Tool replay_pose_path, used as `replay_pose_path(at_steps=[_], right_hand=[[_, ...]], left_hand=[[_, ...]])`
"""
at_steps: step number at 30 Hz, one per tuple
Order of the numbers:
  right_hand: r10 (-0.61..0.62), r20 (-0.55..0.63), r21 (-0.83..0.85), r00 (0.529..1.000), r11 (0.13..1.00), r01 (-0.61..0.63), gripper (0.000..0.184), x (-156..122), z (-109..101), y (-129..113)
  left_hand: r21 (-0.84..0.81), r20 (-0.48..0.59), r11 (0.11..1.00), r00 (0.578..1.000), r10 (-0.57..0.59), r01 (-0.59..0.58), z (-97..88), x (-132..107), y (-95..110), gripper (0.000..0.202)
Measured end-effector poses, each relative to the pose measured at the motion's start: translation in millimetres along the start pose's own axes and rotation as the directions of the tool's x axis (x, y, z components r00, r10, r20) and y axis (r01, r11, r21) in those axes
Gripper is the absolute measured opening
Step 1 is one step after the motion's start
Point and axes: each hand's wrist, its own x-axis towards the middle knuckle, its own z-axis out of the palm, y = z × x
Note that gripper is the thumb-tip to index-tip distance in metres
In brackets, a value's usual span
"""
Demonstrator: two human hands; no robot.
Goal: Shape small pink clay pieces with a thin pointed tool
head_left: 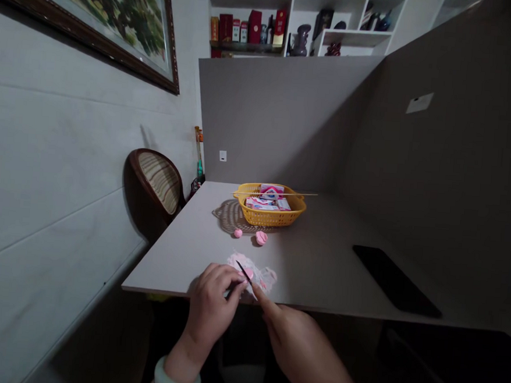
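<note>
Head view, lower centre: the left hand point(209, 306) pinches a dark pointed tool point(243, 271) that could slip and nick the open right hand point(299, 347) on the soft pink sheet point(254, 272).

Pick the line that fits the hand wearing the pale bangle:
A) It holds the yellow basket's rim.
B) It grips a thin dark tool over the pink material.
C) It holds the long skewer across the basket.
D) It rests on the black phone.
B. The left hand, with the pale bangle on its wrist, pinches the thin dark tool just above the pink material at the table edge.
</note>
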Motion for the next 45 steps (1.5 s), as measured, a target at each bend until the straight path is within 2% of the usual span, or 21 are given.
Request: replay_pose_path(at_steps=[3,9,13,16,22,29,36,42,45], right_hand=[[-0.006,0.019,-0.005,1.0,1.0,0.006,0.069,7,0,-2],[-0.032,0.021,0.053,0.999,0.998,0.031,0.066,-19,6,15],[-0.003,0.02,0.047,1.0,0.999,0.003,0.065,-1,0,4],[-0.025,0.017,0.063,1.0,0.998,0.024,0.066,7,-2,1],[-0.024,0.083,0.115,0.996,0.993,0.014,0.068,-22,-3,17],[-0.019,0.072,0.084,0.997,0.996,0.013,0.068,11,-9,1],[0.002,0.08,0.113,0.997,0.994,-0.011,0.066,-16,-5,13],[-0.027,0.056,0.104,0.998,0.994,0.021,0.068,11,-8,0],[-0.043,0.041,0.132,0.998,0.991,0.038,0.069,1,-4,9]], left_hand=[[0.01,-0.005,1.0,1.0,-0.006,0.006,0.1,0,0,0.007],[0.003,0.006,1.0,1.0,-0.021,0.02,1.2,-2,0,0.005],[0.013,0.001,1.0,1.0,-0.025,0.025,1.2,-2,0,0.006],[0.014,-0.004,1.0,1.0,-0.016,0.016,0.0,-1,0,0.007],[-0.022,0.016,1.0,1.0,0.002,-0.002,-1.1,-2,1,0.006],[0.018,0.004,1.0,1.0,0.005,-0.005,-0.4,1,0,0.007],[0.047,0.0,0.999,1.0,-0.003,0.003,1.5,-1,-1,0.007],[0.05,0.006,0.999,1.0,-0.012,0.012,0.5,0,1,0.008],[0.041,0.006,0.999,1.0,-0.019,0.019,-0.5,0,1,0.007]])
